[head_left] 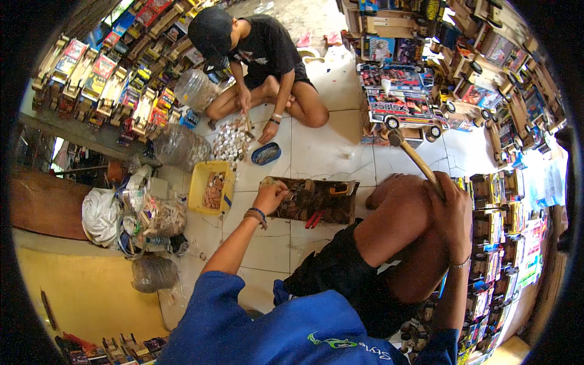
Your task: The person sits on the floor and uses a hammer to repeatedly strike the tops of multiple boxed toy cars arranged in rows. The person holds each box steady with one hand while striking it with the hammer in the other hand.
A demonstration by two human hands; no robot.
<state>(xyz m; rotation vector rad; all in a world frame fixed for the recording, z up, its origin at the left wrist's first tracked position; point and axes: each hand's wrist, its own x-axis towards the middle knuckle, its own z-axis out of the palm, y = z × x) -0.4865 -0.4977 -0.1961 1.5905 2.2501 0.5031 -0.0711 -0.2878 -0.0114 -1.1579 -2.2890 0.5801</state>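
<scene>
So, head view only, here's what's in it:

Left hand point(269, 196): fingers curled down and pressed together on the near-left corner of the wooden block point(316, 199); can't tell if they're pinching anything small under there.
Wooden block: dark, rough slab lying flat on the white tiled floor point(328, 152), stretching out to the right of the left fingertips.
Right hand point(449, 198): fingers wrapped tight around the lower end of the hammer point(415, 158), resting on the raised right knee.
Hammer: wooden handle angles up and left away from the fingers, head up in the air, well apart from the block.
Red pliers point(314, 219): on the floor just below the block, right of the left wrist.
Yellow tray point(211, 188): left of the left fingers, brownish bits inside.
Blue dish point(266, 154): beyond the left fingers, near the other person point(261, 55).
Other person: sits cross-legged across the floor, both hands down at a pile of small round pieces point(231, 141).
Toy trucks point(401, 100): colourful wooden ones stacked beyond the hammer head and along both sides.
</scene>
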